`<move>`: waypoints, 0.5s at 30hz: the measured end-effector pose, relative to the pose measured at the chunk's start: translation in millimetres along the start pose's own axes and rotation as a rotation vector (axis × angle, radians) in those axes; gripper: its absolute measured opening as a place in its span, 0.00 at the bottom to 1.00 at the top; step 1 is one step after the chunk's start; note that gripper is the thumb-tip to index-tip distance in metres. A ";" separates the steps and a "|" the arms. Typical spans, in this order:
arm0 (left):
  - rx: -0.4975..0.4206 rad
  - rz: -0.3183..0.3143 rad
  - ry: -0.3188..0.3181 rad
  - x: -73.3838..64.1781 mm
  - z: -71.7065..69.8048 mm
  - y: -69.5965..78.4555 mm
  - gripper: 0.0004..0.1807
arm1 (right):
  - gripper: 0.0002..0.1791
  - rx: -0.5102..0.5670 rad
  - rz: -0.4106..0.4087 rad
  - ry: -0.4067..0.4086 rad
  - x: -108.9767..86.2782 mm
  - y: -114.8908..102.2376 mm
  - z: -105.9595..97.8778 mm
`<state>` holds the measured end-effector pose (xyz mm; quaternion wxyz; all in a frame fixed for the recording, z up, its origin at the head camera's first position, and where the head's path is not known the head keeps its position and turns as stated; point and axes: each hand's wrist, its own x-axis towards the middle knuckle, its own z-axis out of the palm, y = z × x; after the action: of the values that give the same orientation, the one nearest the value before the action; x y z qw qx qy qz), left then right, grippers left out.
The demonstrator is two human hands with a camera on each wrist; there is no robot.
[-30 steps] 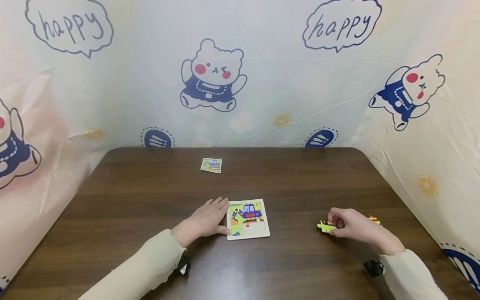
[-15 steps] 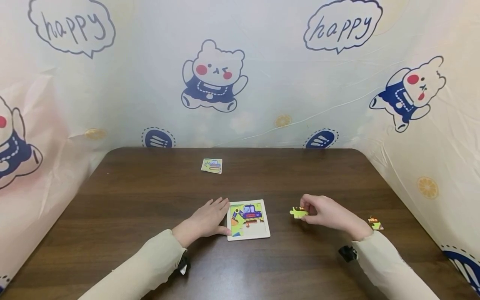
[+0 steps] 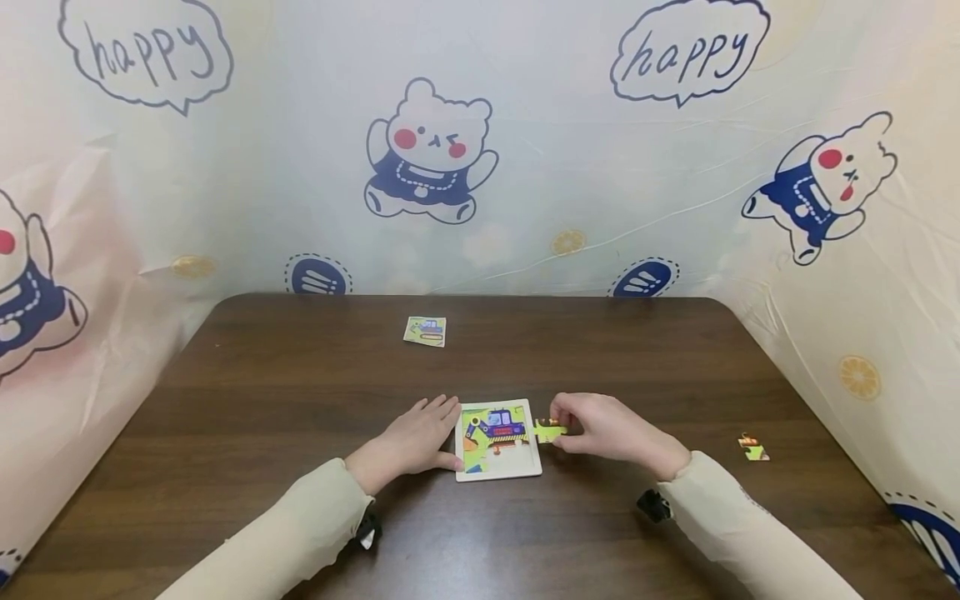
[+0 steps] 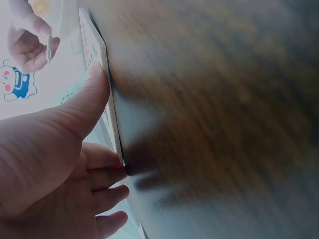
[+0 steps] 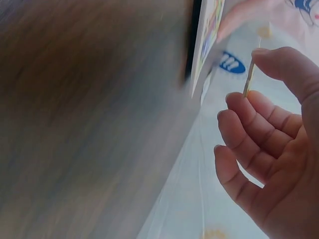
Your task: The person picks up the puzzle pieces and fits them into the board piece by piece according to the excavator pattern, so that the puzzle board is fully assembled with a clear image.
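A white-framed jigsaw puzzle board (image 3: 498, 440) with a purple excavator picture lies in the middle of the table; its lower right part is bare white. My left hand (image 3: 411, 440) rests at the board's left edge, fingers extended, with the thumb touching the frame near its lower left corner. Between thumb and fingers my right hand (image 3: 611, 429) pinches a yellow-green puzzle piece (image 3: 549, 432), just at the board's right edge. In the right wrist view that puzzle piece (image 5: 249, 74) is seen edge-on, raised off the table.
Another puzzle piece (image 3: 752, 447), orange and green, lies alone at the right of the table (image 3: 637, 533). Towards the back sits a small card (image 3: 425, 331) with an excavator picture. A printed cloth (image 3: 525, 167) hangs behind the table.
My right hand has picked up the puzzle piece from the right side and carried it left to the board. The other piece stays behind. My left hand keeps its place.
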<state>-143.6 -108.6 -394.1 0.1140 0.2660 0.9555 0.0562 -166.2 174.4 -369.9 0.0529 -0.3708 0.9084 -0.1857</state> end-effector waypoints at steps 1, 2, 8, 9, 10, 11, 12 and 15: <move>0.004 -0.001 -0.001 0.2 0.1 -0.3 0.46 | 0.11 0.001 -0.009 -0.005 2.3 -2.4 2.4; 0.006 -0.001 -0.001 0.2 0.2 -0.6 0.46 | 0.11 0.001 -0.017 -0.010 4.7 -5.1 4.6; -0.002 -0.001 0.002 0.0 0.6 -1.3 0.46 | 0.12 -0.046 -0.082 -0.046 18.5 -19.5 21.0; -0.003 0.000 0.002 -0.1 0.6 -1.4 0.46 | 0.12 -0.059 -0.092 -0.053 20.6 -21.4 24.0; -0.004 0.001 0.002 -0.4 0.6 -1.3 0.46 | 0.12 -0.070 -0.101 -0.061 22.7 -23.1 26.8; -0.004 0.002 0.001 -0.6 0.5 -1.2 0.46 | 0.12 -0.077 -0.106 -0.069 24.5 -24.9 29.4; -0.005 0.003 0.001 -0.8 0.5 -1.1 0.45 | 0.12 -0.084 -0.110 -0.076 26.3 -25.9 32.1; -0.006 0.006 0.002 -1.0 0.6 -1.1 0.45 | 0.12 -0.094 -0.116 -0.099 31.0 -28.5 38.4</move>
<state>-143.2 -110.0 -394.7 0.1137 0.2687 0.9546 0.0600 -160.8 122.8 -393.5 0.0693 -0.4335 0.8895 -0.1270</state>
